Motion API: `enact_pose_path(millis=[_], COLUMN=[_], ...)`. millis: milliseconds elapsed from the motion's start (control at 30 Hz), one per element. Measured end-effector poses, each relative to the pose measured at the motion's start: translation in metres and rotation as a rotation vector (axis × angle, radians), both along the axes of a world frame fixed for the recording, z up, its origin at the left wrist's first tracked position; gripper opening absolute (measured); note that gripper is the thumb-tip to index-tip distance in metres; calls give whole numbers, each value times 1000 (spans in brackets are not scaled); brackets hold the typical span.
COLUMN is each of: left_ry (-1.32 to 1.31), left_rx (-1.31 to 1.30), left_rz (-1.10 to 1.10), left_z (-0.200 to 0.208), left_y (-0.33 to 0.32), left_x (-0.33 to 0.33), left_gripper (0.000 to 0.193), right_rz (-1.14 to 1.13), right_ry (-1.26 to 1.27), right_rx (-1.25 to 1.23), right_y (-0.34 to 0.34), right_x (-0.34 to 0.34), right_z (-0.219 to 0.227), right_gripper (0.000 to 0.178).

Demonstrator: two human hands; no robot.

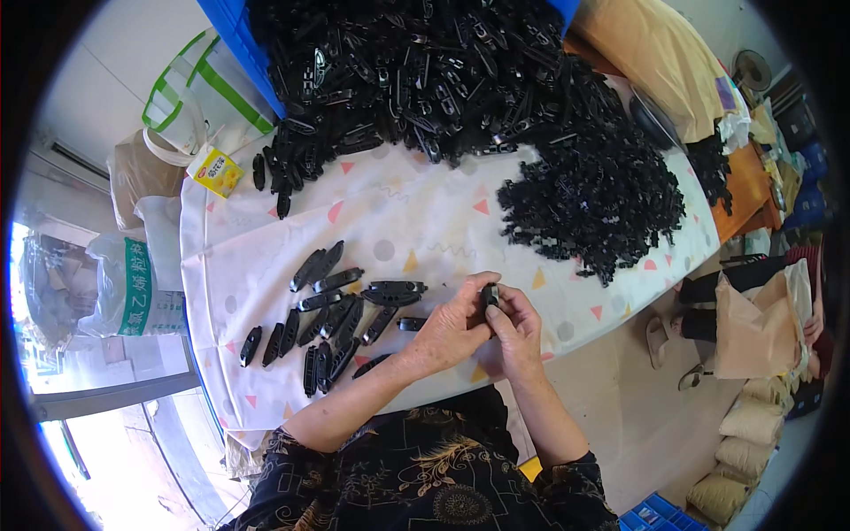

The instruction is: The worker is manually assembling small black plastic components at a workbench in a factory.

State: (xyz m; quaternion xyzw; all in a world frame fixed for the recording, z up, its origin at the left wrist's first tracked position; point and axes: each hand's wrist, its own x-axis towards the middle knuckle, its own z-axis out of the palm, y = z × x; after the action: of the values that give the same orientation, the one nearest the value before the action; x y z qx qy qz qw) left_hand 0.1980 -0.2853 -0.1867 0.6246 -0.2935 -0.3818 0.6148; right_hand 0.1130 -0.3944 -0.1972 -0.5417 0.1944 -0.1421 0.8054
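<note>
My left hand (450,329) and my right hand (519,334) meet over the near side of the table. Both are closed, fingertips and thumbs on one small glossy black plastic piece (490,296) held upright between them; its lower part is hidden by the fingers. Left of my left hand, several long black plastic pieces (343,320) with rounded ends and slots lie loosely side by side. One more black piece (410,324) lies right beside that hand, partly covered by it.
A patterned white cloth (443,212) covers the table. Long black parts (407,80) spill from a blue bin (237,44) at the far side. Smaller black parts (593,199) form a heap at right. A yellow carton (215,172) and a green-rimmed bucket (208,84) are far left. Another person (753,310) sits at right.
</note>
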Motion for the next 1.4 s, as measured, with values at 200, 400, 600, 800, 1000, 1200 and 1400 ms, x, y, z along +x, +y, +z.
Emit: enact_pose_path(millis=[200,400,600,800,1000,1200,1400], left_ry=[-261,-1234,-1613,-1319,-10,470,611], left_rx=[313,228,416,329,16,-98,-113], left_rz=[-324,304,299,403,279,187,122], left_z=[32,23,12,16,20,15,11], left_y=[12,-20,-46,-31,-3,14,21], left_x=[42,170,243,210,105,18,-16], left_gripper=[40,39,36,27,32,42,42], right_rz=[239,-89,-1,-164,-24,73,37], right_ry=[79,139,167,63,-109,-166,-28], right_rx=[-80,-1560,-1720,-1100,69,333,152], right_y=[-46,-106,-117,-127,-98,-56,-30], right_x=[6,41,57,38,23,2,-24], right_z=[8,20,17,2,19,10,18], right_gripper=[23,26,24,13,14,16,13])
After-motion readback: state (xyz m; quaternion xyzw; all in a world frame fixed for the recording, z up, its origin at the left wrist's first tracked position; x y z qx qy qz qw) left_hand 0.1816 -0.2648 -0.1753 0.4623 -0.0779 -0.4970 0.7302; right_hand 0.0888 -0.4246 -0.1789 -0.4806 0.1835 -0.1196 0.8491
